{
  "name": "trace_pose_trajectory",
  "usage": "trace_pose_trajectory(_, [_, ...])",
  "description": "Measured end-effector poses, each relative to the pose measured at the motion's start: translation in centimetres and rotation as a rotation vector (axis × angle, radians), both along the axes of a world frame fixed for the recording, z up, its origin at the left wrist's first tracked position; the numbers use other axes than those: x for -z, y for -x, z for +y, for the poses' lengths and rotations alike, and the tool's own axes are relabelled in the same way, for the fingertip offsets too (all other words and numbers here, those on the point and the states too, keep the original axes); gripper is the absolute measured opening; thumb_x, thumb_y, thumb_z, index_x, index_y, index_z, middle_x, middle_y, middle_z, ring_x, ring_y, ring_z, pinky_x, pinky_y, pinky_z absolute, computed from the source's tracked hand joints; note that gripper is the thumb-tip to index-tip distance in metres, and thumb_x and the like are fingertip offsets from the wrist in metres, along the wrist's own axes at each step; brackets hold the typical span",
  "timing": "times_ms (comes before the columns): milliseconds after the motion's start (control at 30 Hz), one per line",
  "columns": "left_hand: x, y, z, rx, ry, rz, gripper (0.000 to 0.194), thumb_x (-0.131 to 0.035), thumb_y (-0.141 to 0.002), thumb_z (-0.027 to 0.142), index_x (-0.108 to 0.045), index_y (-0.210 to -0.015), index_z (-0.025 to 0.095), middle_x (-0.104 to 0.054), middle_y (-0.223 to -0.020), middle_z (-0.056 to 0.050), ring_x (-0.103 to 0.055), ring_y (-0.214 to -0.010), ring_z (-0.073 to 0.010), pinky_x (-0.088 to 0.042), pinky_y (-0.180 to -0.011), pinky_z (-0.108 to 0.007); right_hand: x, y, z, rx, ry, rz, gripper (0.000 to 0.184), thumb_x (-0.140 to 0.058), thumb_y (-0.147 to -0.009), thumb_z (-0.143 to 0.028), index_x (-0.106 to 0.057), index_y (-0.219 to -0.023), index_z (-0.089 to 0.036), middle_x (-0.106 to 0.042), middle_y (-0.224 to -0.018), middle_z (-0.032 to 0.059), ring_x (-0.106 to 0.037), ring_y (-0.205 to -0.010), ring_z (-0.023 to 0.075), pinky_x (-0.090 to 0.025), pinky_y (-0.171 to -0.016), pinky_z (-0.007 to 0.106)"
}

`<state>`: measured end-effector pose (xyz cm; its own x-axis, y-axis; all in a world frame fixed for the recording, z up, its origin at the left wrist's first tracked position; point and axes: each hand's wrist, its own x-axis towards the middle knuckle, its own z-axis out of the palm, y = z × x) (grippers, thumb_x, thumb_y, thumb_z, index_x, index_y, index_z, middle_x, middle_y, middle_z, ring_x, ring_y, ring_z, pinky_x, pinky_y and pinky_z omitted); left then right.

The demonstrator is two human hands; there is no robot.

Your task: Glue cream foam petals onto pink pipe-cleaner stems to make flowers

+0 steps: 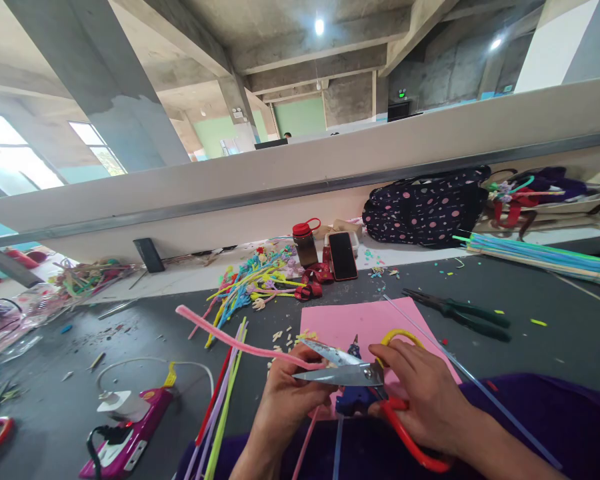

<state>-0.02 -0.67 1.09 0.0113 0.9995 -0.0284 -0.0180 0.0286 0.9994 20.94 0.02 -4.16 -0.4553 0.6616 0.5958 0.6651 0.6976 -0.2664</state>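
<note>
My left hand pinches a fuzzy pink pipe cleaner, whose free end sticks out to the upper left. In my right hand is a pair of scissors with one yellow and one red handle loop. The blades are spread, pointing left, and lie over the fingers of my left hand near the pipe cleaner's inner end. Beneath both hands lies a pink sheet. A dark blue tool with a pointed tip sits partly hidden behind the scissors. Small pale clippings are scattered beside my left hand.
Pliers lie to the right. Behind are a pile of coloured pipe-cleaner stems, a red-capped bottle, a phone and a patterned bag. A magenta power strip with cables occupies the left front.
</note>
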Motion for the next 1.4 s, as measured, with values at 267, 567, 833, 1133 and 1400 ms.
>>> trace_pose_trajectory(267, [0.2, 0.0, 0.0, 0.000, -0.022, -0.047, 0.021, -0.076, -0.054, 0.020, -0.065, -0.070, 0.012, -0.058, -0.050, 0.002, -0.049, -0.038, -0.0074, -0.039, -0.038, -0.017, -0.4, 0.5, -0.2, -0.037, 0.076, 0.073, 0.060, -0.069, -0.070, -0.040, -0.043, -0.118, -0.017, -0.059, -0.098, 0.0116, -0.056, -0.087, 0.0262, -0.047, -0.074, 0.042])
trace_pose_trajectory(567, [0.0, 0.3, 0.0, 0.065, -0.022, -0.027, 0.017, -0.074, -0.057, 0.021, -0.065, -0.069, 0.012, -0.059, -0.049, 0.001, -0.049, -0.038, -0.0080, -0.039, -0.039, -0.017, -0.4, 0.5, -0.2, -0.016, 0.029, 0.068, 0.062, -0.068, -0.070, -0.043, -0.042, -0.119, -0.016, -0.059, -0.098, 0.0121, -0.056, -0.090, 0.0279, -0.045, -0.077, 0.045])
trace_pose_trajectory(833, [-0.4, 0.0, 0.1, 0.092, 0.062, -0.062, 0.009, -0.068, -0.055, 0.009, -0.060, -0.057, 0.012, -0.058, -0.045, 0.001, -0.048, -0.035, -0.0076, -0.037, -0.037, -0.017, 0.0, 0.5, -0.1, -0.018, 0.027, 0.079, 0.059, -0.068, -0.070, -0.042, -0.044, -0.116, -0.016, -0.060, -0.096, 0.0118, -0.057, -0.086, 0.0262, -0.046, -0.074, 0.041])
trace_pose_trajectory(1133, [0.4, 0.3, 0.4, 0.027, 0.076, -0.190, 0.041, -0.074, -0.061, 0.026, -0.063, -0.097, 0.013, -0.062, -0.051, 0.000, -0.056, -0.042, -0.0118, -0.040, -0.035, -0.017, -2.0, 0.6, -0.6, -0.075, 0.422, 0.238, 0.050, -0.065, -0.067, -0.023, -0.044, -0.112, -0.023, -0.058, -0.086, -0.0009, -0.052, -0.067, 0.0140, -0.042, -0.060, 0.025])
trace_pose_trajectory(1400, [-0.1, 0.5, 0.6, -0.013, 0.074, -0.216, 0.044, -0.077, -0.055, 0.019, -0.065, -0.097, 0.012, -0.070, -0.072, -0.007, -0.064, -0.061, -0.0156, -0.044, -0.039, -0.015, -1.3, 0.2, 0.0, -0.065, 0.597, 0.269, 0.045, -0.059, -0.073, -0.023, -0.042, -0.115, -0.025, -0.056, -0.074, -0.0054, -0.048, -0.058, 0.0109, -0.039, -0.053, 0.021])
